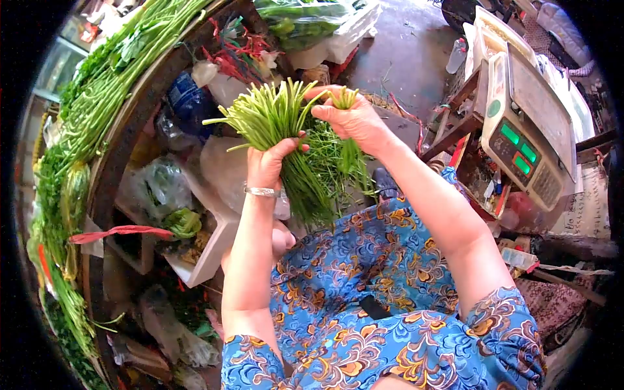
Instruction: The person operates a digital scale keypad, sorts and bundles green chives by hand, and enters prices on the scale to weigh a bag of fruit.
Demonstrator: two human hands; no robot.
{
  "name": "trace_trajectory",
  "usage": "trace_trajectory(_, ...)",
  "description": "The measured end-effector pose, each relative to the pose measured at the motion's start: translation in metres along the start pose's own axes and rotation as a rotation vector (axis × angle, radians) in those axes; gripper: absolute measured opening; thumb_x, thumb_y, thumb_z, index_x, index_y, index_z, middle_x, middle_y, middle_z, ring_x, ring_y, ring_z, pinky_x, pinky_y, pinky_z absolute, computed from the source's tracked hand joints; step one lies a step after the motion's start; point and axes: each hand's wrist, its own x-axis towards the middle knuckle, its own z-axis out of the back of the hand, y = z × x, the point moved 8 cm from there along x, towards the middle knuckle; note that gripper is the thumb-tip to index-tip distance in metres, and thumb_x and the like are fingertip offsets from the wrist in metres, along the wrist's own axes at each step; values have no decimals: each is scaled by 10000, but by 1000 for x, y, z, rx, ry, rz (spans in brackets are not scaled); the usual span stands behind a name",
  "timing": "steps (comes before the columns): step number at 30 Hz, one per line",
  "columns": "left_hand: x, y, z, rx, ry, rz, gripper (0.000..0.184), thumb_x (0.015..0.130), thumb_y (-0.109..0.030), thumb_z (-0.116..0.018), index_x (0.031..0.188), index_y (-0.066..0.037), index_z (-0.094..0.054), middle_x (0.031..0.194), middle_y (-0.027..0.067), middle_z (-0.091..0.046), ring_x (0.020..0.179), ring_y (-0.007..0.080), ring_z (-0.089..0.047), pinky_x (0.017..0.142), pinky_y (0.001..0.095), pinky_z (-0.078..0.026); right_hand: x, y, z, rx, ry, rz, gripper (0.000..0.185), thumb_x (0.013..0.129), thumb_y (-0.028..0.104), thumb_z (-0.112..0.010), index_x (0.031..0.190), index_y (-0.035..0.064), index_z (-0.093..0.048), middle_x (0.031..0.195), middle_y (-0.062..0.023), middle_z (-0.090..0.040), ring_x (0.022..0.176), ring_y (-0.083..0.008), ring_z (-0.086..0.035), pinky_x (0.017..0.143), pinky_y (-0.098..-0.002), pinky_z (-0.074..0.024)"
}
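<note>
My left hand (pixel 265 168), with a silver bracelet at the wrist, is wrapped round a thick bunch of green stems (pixel 266 120). The pale cut ends point up and away, and the darker, finer tops hang down towards my lap. To its right, my right hand (pixel 359 122) pinches a smaller bunch of the same green stems (pixel 351 159), its cut ends just above the fingers. One finger reaches to the edge of the larger bunch. Beneath and between the hands lies a loose heap of thin greens (pixel 323 140), partly hidden by the bunches.
Long-stemmed vegetables (pixel 123 91) lie along a curved ledge on the left. Red ties (pixel 244 55) hang near the top. A white foam box (pixel 208 250) stands left of my knees. On the right is a digital scale (pixel 530 130) with lit green displays.
</note>
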Motion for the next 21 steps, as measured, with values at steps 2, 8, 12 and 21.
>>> trace_trajectory(2, -4, -2, -9, 50, 3, 7, 341, 729, 22, -640, 1065, 44, -582, 922, 129, -659, 737, 225, -647, 663, 342, -566, 5, -18, 3, 6, -18, -82, 206, 909, 267, -609, 988, 82, -648, 623, 86, -428, 504, -13, -363, 433, -186, -251)
trace_trajectory(8, 2, 2, 16, 4, -112, 3, 307, 726, 24, -645, 1026, 58, -588, 854, 135, -658, 717, 222, -640, 630, 335, -564, 12, 18, 76, 141, -386, 171, 180, 937, 286, -533, 854, 141, -603, 733, 42, -569, 636, -75, -523, 509, -234, -391)
trace_trajectory(12, 0, -5, 25, 58, -143, -53, 260, 730, 15, -638, 986, 46, -606, 848, 134, -673, 739, 214, -650, 655, 324, -555, 6, 32, 119, 277, -534, 294, 178, 948, 257, -514, 828, 139, -574, 797, 10, -623, 686, -114, -575, 517, -246, -404)
trace_trajectory(21, -4, 0, -2, 127, -23, -12, 256, 750, -2, -602, 1003, 40, -607, 872, 135, -681, 760, 219, -653, 661, 326, -539, 7, -7, 26, 58, -216, -35, 195, 826, 222, -717, 967, 110, -642, 619, 99, -477, 455, -3, -357, 422, -178, -248)
